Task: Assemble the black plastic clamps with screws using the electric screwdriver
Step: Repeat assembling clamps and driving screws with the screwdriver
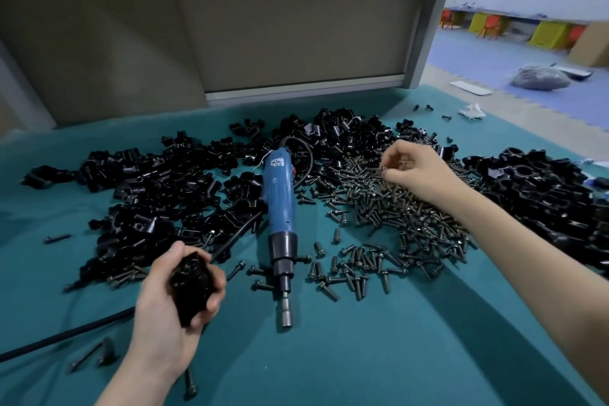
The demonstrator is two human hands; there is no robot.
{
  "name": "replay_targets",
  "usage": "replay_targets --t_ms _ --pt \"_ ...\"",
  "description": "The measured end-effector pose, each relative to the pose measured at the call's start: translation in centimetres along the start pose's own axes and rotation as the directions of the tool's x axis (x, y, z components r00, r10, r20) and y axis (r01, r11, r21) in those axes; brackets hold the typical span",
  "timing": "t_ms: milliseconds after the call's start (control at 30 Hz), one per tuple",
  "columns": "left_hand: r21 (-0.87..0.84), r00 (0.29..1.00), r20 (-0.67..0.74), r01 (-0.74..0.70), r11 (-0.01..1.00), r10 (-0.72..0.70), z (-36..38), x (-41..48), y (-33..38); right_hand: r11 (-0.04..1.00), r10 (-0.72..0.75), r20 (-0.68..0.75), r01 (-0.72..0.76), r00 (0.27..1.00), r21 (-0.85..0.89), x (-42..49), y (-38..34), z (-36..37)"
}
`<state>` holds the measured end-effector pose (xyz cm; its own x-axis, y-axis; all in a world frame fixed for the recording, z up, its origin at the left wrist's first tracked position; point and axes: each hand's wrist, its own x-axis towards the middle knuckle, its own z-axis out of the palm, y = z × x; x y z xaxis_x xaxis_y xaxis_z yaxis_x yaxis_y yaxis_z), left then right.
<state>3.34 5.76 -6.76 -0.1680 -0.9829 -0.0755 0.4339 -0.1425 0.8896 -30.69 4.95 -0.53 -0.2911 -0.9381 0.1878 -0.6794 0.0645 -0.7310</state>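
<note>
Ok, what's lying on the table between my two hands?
The head view shows the blue electric screwdriver lying between left hand and right hand, loose screws scattered around its tip.

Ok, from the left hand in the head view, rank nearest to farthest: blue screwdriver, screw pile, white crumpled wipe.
1. blue screwdriver, lying just right of the left hand, which grips a black clamp.
2. screw pile, further right, where the right hand pinches a screw.
3. white crumpled wipe, far back right.
</note>
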Motion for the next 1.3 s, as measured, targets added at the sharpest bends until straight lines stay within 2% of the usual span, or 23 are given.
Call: replay_targets --t_ms 67,100,167,233,400,533,633,733,833,933,1033,1133,1300 --pt "0.029 1.0 0.002 0.007 1.0 -0.007 0.2 -0.1 0.2 0.959 -0.04 0.097 0.011 0.994 0.285 -1.6 -3.0 0.5" --pt "0.043 1.0 0.006 0.008 0.999 -0.008 0.2 -0.1 0.2 0.935 -0.1 0.182 0.03 0.978 0.353 -2.6 -4.7 1.1" --pt "0.086 1.0 0.029 0.008 0.996 -0.01 0.4 -0.1 0.3 0.919 -0.219 0.36 0.067 0.907 0.39 -4.6 -7.9 3.3" --pt "0.173 0.998 0.062 -0.013 0.985 0.003 0.7 -0.3 0.4 0.931 -0.273 0.464 0.109 0.843 0.349 -6.1 -10.4 6.1" --pt "0.367 0.998 0.054 -0.047 0.929 0.029 0.6 -0.5 0.8 0.906 -0.422 0.397 0.379 0.815 0.186 -7.3 -13.4 10.7" --pt "0.369 0.999 0.032 -0.02 0.929 0.009 0.4 -0.2 1.0 0.84 -0.54 0.305 0.526 0.784 0.136 -7.7 -13.8 11.1" --pt "0.379 0.998 0.057 -0.026 0.925 0.005 0.4 -0.1 0.8 0.81 -0.582 0.267 0.577 0.768 0.108 -7.7 -13.7 11.1" --pt "0.386 0.997 0.079 -0.015 0.923 -0.017 0.2 0.0 0.7 0.779 -0.61 0.277 0.625 0.742 0.04 -7.9 -13.6 11.2" --pt "0.38 0.992 0.12 -0.014 0.925 -0.035 0.4 -0.2 0.7 0.722 -0.634 0.37 0.691 0.679 -0.033 -7.7 -14.0 11.1" --pt "0.348 0.989 0.111 0.055 0.936 -0.099 0.6 -0.3 0.7 0.736 -0.599 0.461 0.677 0.654 -0.003 -6.9 -14.3 10.9" --pt "0.258 0.98 0.132 0.112 0.96 -0.15 0.5 -0.3 0.9 0.776 -0.581 0.467 0.627 0.667 0.068 -6.6 -14.4 10.6" --pt "0.193 0.974 0.161 0.125 0.973 -0.157 0.2 -0.3 0.9 0.802 -0.568 0.442 0.587 0.695 0.107 -6.7 -14.3 10.9" --pt "0.197 0.983 0.139 0.093 0.976 -0.122 0.2 -0.1 0.5 0.877 -0.481 0.424 0.429 0.767 0.218 -6.9 -13.8 11.1"
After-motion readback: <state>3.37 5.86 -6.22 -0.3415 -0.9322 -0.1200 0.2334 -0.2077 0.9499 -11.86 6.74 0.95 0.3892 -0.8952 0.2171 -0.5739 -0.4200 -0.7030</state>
